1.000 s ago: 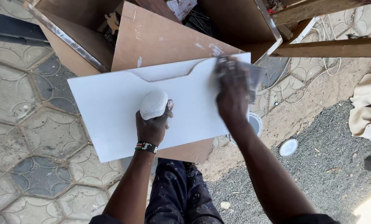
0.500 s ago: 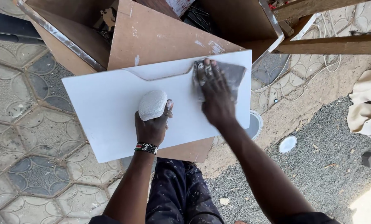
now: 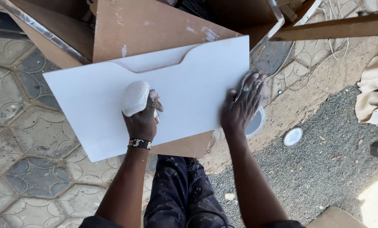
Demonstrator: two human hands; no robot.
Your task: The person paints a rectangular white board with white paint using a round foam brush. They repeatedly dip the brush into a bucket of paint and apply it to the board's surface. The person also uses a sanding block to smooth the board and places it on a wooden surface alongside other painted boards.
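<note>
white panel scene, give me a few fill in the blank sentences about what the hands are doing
1. The left hand presses a white ____ onto the panel.
2. The right hand lies flat at the panel's ____ edge.
3. The wristband is on the ____ wrist.
4. The panel rests on a ____ board.

Missing words: cloth ball; right; left; brown

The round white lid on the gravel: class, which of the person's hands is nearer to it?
Right. The right hand lies flat at the white panel's right edge, nearest the lid; the left hand holds a white cloth ball mid-panel, farther away.
</note>
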